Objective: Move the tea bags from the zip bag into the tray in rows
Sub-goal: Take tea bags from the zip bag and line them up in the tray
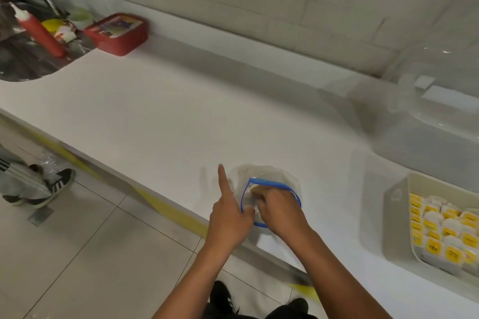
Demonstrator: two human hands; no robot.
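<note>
We judge the task well along. The tray (pixel 396 217), at the right edge of the worktop (pixel 181 111), already holds many tea bags (pixel 440 228) with yellow tags, packed close and standing in what look like rows. How many rows there are we cannot count, since the tray runs out of the view on the right and the picture is soft there.

The zip bag (pixel 269 184), clear with a blue seal, stands near the front edge of the worktop, well apart from the tray, with its mouth pulled open. Our left hand (pixel 228 220) pinches the near-left rim of the mouth between thumb and curled fingers, while the index finger points straight up and free. Our right hand (pixel 277 212) reaches down into the mouth with its fingers curled; whether they have closed on a tea bag we cannot tell, because the fingertips are hidden inside the plastic and blurred.

What is left in the zip bag is hard to read. Its wall looks mostly clear and slack, so we guess that few tea bags remain, perhaps only 1 or 2. What is left to do, as we see it, is to lift out whatever the right hand finds, carry it across to the tray and set it in line with the others.
</note>
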